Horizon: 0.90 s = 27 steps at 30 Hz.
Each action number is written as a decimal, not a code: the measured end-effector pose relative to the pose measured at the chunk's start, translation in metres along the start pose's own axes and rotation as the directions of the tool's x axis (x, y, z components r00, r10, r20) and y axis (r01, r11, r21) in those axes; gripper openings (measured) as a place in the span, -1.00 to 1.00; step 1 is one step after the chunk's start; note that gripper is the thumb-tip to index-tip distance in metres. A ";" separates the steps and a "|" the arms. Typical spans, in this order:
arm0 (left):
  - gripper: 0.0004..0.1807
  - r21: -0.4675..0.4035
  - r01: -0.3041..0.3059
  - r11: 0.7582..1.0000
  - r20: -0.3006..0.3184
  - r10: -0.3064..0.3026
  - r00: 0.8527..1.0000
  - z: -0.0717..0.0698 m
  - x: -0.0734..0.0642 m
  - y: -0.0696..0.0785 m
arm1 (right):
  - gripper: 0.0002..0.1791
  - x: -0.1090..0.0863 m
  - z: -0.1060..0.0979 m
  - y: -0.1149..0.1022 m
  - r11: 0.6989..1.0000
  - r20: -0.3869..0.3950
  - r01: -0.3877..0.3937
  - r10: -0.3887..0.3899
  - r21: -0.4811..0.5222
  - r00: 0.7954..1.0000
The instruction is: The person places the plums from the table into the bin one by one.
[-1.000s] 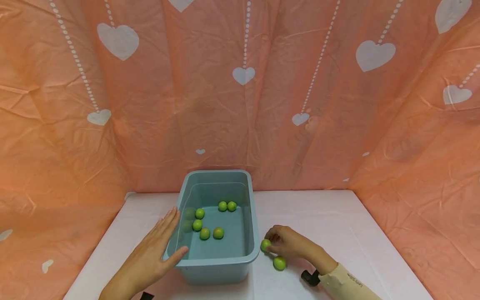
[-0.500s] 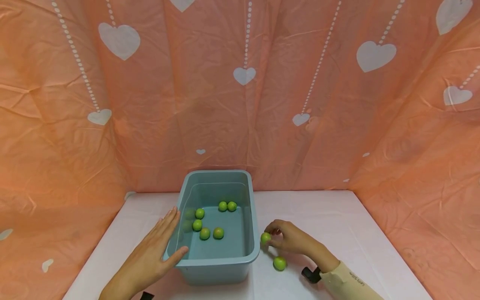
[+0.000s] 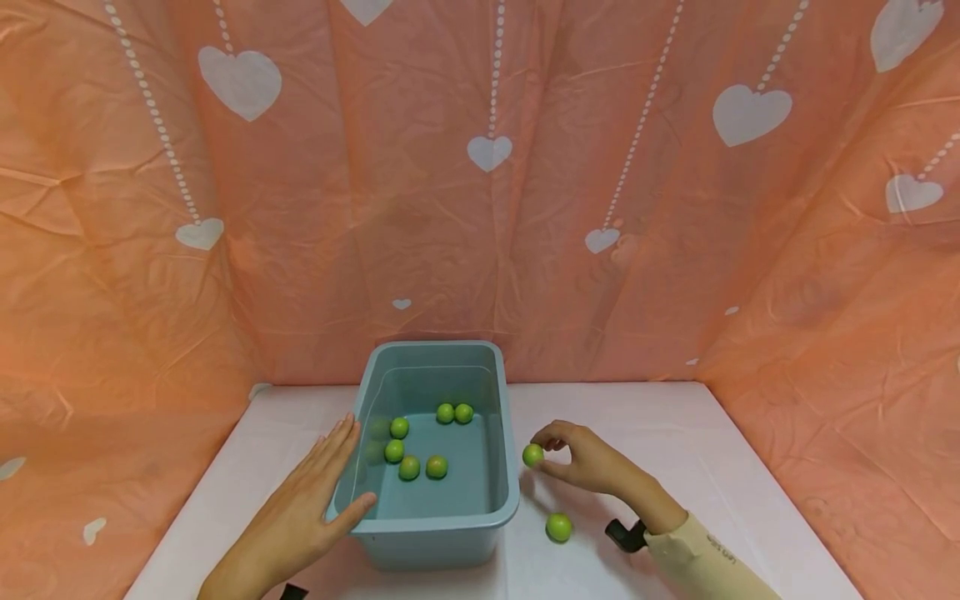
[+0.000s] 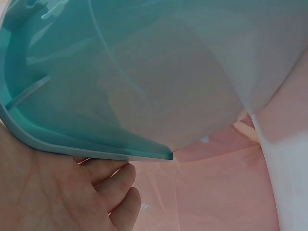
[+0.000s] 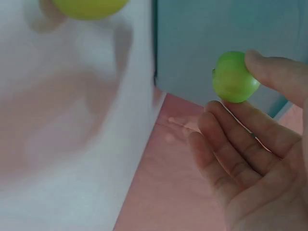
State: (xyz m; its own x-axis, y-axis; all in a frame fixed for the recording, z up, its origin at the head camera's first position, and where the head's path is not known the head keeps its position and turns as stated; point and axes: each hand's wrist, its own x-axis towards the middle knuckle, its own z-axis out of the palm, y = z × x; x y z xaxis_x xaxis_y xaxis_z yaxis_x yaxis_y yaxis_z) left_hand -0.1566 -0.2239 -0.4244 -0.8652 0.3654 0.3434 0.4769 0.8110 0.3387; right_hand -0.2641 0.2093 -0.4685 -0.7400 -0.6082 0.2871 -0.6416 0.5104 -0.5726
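Note:
In the head view my right hand pinches a small round green fruit between thumb and fingertips, above the table just right of the tub. The right wrist view shows the thumb on one side of this fruit and the fingers under the other. A second green fruit lies on the table below that hand. My left hand rests along the left rim of the blue-grey plastic tub, fingers extended and thumb over the near corner. Several green fruits lie inside on the tub's floor.
A white cloth covers the table. An orange-pink curtain with white hearts encloses the back and both sides, and the tub's far end stands close to it. A black wrist mount sits under my right wrist.
My right hand has lifted the pinched fruit off the table and moved it up and away from the other fruit. My left hand and the tub have stayed put.

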 end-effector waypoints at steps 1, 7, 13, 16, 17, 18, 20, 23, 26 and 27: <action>0.00 -0.001 0.002 1.000 0.002 -0.002 1.000 0.000 0.000 0.000 | -0.74 0.001 -0.001 0.000 1.000 -0.004 0.001 -0.001 -0.004 1.000; 0.00 0.001 0.002 1.000 0.000 -0.002 1.000 0.000 0.000 0.000 | -0.71 0.004 -0.008 -0.005 0.999 -0.021 -0.011 0.010 -0.030 1.000; 0.00 0.002 -0.002 1.000 -0.004 0.002 1.000 0.000 0.000 0.000 | -0.69 0.009 -0.016 -0.012 0.999 -0.035 -0.007 0.005 -0.034 0.999; 0.00 0.003 -0.002 1.000 -0.005 0.002 1.000 0.000 -0.001 0.000 | -0.71 0.012 -0.019 -0.014 0.999 -0.048 0.009 -0.011 -0.039 0.999; 0.00 0.005 -0.002 1.000 -0.005 0.002 1.000 0.001 -0.001 0.000 | -0.71 0.013 -0.020 -0.015 0.999 -0.049 0.011 -0.013 -0.037 0.999; 0.00 0.005 -0.001 1.000 -0.004 0.001 1.000 0.001 -0.001 0.000 | -0.71 0.013 -0.021 -0.016 0.999 -0.051 0.017 -0.018 -0.036 0.999; 0.00 0.004 0.000 1.000 -0.003 0.000 1.000 0.001 -0.001 0.000 | -0.71 0.015 -0.022 -0.017 0.999 -0.053 0.021 -0.023 -0.035 0.998; 0.00 0.005 0.001 1.000 -0.002 -0.001 1.000 0.001 -0.001 0.000 | -0.70 0.018 -0.025 -0.020 0.999 -0.058 0.024 -0.025 -0.034 0.998; 0.00 0.011 -0.002 1.000 -0.003 0.002 1.000 0.000 0.000 0.000 | -0.68 0.020 -0.029 -0.024 0.999 -0.057 0.011 -0.012 -0.033 0.998; 0.00 0.011 -0.001 1.000 -0.002 0.001 1.000 0.000 0.000 0.000 | -0.67 0.021 -0.030 -0.026 0.999 -0.056 0.008 -0.010 -0.034 0.998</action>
State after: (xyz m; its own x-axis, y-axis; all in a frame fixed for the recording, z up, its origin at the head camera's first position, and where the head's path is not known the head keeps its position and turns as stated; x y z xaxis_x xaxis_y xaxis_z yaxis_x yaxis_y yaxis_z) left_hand -0.1563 -0.2237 -0.4247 -0.8642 0.3654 0.3459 0.4763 0.8157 0.3284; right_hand -0.2689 0.2017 -0.4247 -0.7436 -0.5783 0.3357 -0.6543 0.5255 -0.5439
